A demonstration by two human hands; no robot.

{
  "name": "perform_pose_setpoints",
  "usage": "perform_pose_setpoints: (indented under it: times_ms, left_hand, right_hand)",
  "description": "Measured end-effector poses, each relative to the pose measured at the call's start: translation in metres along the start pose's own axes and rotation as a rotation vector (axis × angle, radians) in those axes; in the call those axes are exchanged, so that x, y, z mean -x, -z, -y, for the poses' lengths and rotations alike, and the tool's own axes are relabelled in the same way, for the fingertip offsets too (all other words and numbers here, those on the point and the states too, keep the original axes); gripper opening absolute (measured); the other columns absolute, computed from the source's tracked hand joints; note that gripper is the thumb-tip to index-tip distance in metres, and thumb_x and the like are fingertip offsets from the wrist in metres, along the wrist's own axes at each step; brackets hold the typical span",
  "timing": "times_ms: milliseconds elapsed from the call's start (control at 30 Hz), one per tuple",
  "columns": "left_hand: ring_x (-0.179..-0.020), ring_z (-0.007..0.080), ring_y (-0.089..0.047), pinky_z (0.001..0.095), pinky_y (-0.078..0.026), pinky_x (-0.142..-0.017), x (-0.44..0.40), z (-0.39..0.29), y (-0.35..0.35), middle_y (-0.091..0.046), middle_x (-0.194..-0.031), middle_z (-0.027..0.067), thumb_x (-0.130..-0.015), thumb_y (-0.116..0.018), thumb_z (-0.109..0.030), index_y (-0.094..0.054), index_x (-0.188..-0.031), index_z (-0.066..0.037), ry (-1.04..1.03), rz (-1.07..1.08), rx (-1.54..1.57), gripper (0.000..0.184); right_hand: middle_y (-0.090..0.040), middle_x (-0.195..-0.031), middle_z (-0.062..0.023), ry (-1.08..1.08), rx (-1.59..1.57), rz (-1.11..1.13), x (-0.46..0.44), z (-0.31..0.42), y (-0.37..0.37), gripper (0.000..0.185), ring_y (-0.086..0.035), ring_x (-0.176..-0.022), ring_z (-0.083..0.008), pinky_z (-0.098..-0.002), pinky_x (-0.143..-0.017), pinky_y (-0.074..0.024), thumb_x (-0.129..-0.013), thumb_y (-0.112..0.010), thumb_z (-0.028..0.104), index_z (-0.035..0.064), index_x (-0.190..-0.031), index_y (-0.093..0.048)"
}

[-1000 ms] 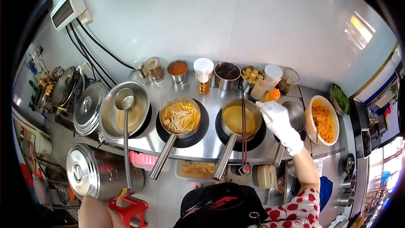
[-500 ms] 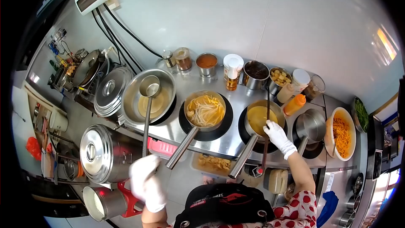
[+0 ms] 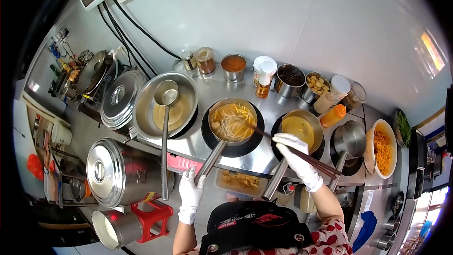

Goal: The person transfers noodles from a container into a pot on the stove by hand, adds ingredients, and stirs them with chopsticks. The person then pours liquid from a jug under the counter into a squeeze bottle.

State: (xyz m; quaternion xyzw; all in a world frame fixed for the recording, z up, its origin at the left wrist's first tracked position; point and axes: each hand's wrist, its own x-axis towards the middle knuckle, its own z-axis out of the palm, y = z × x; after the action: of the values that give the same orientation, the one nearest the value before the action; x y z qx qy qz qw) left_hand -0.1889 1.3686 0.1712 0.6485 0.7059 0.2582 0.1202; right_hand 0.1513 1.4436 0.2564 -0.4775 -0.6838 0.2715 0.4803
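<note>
My left hand [image 3: 190, 195], in a white glove, is at the end of the handle of a saucepan [image 3: 218, 152]; its fingers look stretched out and apart. That pan holds noodles [image 3: 234, 122] and bean sprouts in yellowish broth, on a black round burner. My right hand [image 3: 298, 159], also white-gloved, is closed around long dark brown chopsticks [image 3: 317, 163]. Their blurred tips point toward the noodle pan's right rim. Beneath and beyond this hand sits a second saucepan [image 3: 319, 125] of yellow broth, its handle reaching toward me.
A wide steel pan [image 3: 188, 89] with a long ladle [image 3: 165, 127] stands left, beside a lidded stockpot [image 3: 101, 172]. Seasoning containers [image 3: 234, 74] and an orange squeeze bottle [image 3: 333, 115] line the wall. To the right are an unfilled saucepan [image 3: 350, 139] and a bowl of shredded carrot [image 3: 381, 148].
My left hand has moved right and up to the noodle pan's handle. My right hand has shifted slightly left, swinging the chopsticks from the broth pan toward the noodle pan.
</note>
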Motion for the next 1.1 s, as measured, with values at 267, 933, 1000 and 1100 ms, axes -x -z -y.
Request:
perform_pose_setpoints:
  times_ms: [267,933,1000,1100]
  left_hand:
    - [-0.081,0.0343,-0.064,0.0404,-0.052,-0.070,0.003,0.012,-0.015,-0.064,-0.096,0.0175,-0.077,-0.073,-0.027,-0.056,-0.125,-0.004,-0.066,0.119,-0.113,0.056]
    - [-0.076,0.0349,-0.065,0.0413,-0.052,-0.066,-0.001,0.024,-0.015,-0.064,-0.093,0.0195,-0.080,-0.068,-0.026,-0.054,-0.128,-0.004,-0.063,0.209,-0.100,0.054]
    - [-0.076,0.0347,-0.065,0.0410,-0.053,-0.066,-0.001,0.025,-0.015,-0.064,-0.092,0.0198,-0.079,-0.067,-0.026,-0.054,-0.128,-0.004,-0.058,0.226,-0.108,0.055]
    - [-0.076,0.0347,-0.065,0.0409,-0.053,-0.067,0.000,0.027,-0.017,-0.064,-0.092,0.0201,-0.080,-0.067,-0.027,-0.054,-0.129,-0.004,-0.060,0.214,-0.114,0.056]
  right_hand:
    - [-0.066,-0.097,-0.0130,0.048,-0.128,0.319,-0.020,-0.044,-0.072,0.012,-0.064,-0.089,-0.0236,-0.0297,-0.081,-0.0505,-0.086,-0.063,0.004,-0.0017,-0.096,-0.066]
    - [-0.064,-0.097,-0.0146,0.074,-0.170,0.197,-0.047,-0.049,-0.095,0.011,-0.063,-0.090,-0.0256,-0.0310,-0.081,-0.0498,-0.085,-0.063,0.002,-0.0018,-0.095,-0.066]
    - [-0.065,-0.102,-0.0136,0.036,-0.186,0.218,-0.040,-0.061,-0.098,0.012,-0.062,-0.096,-0.0240,-0.0291,-0.087,-0.0487,-0.084,-0.064,0.002,-0.0023,-0.095,-0.065]
    - [-0.064,-0.102,-0.0144,0.070,-0.147,0.213,-0.036,-0.069,-0.096,0.012,-0.062,-0.095,-0.0252,-0.0303,-0.086,-0.0489,-0.085,-0.062,0.000,-0.0028,-0.096,-0.065]
